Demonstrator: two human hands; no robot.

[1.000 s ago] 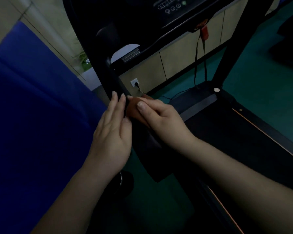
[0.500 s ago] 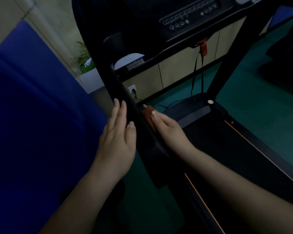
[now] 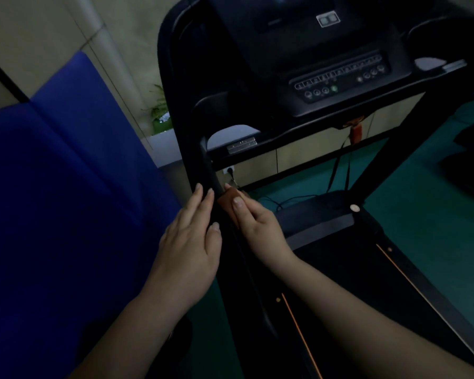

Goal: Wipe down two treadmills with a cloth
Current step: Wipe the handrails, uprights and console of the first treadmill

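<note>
A black treadmill [image 3: 326, 86] fills the middle and right of the head view, its console at the top and its belt [image 3: 367, 269] running down to the right. My right hand [image 3: 260, 228] holds a small orange-brown cloth [image 3: 227, 202] against the treadmill's left upright [image 3: 211, 176], thumb on top of the cloth. My left hand [image 3: 189, 242] lies flat with straight fingers against the outer side of the same upright, just left of the cloth.
A blue padded panel [image 3: 60, 201] stands close on the left. A red safety key with cords [image 3: 355, 132] hangs below the console. Behind are beige cabinets, a wall socket [image 3: 229, 170] with a cable, a plant [image 3: 159, 110], and green floor [image 3: 422, 192].
The view has tilted up, so more of the console shows. Both hands stay on the left upright, with the cloth pressed to it a little higher along the post.
</note>
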